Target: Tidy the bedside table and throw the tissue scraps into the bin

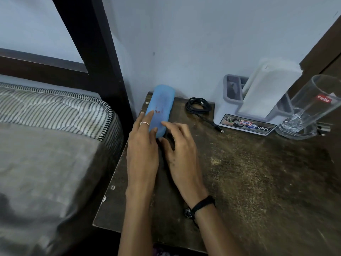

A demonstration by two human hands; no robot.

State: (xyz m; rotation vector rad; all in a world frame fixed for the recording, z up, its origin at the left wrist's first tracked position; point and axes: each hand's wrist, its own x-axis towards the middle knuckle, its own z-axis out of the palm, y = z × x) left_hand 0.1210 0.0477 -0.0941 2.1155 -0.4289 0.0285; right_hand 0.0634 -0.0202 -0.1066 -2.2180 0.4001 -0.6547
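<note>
A light blue oblong case point(161, 106) lies on the dark, worn bedside table point(249, 182), in its back left corner against the wall. My left hand point(143, 150), with a ring on one finger, has its forefinger along the case's left edge and its thumb on the near end. Beside it, my right hand point(180, 156), with a black band at the wrist, touches the case's near right side with forefinger and thumb. No tissue scraps or bin are in view.
A coiled black cable point(198, 106) lies behind my right hand. A white-and-grey desk organizer point(245, 122) with a stack of white tissues point(269, 89) stands at the back right, next to an empty drinking glass point(310, 108). A striped mattress point(55, 111) and dark bedpost point(103, 52) border the left.
</note>
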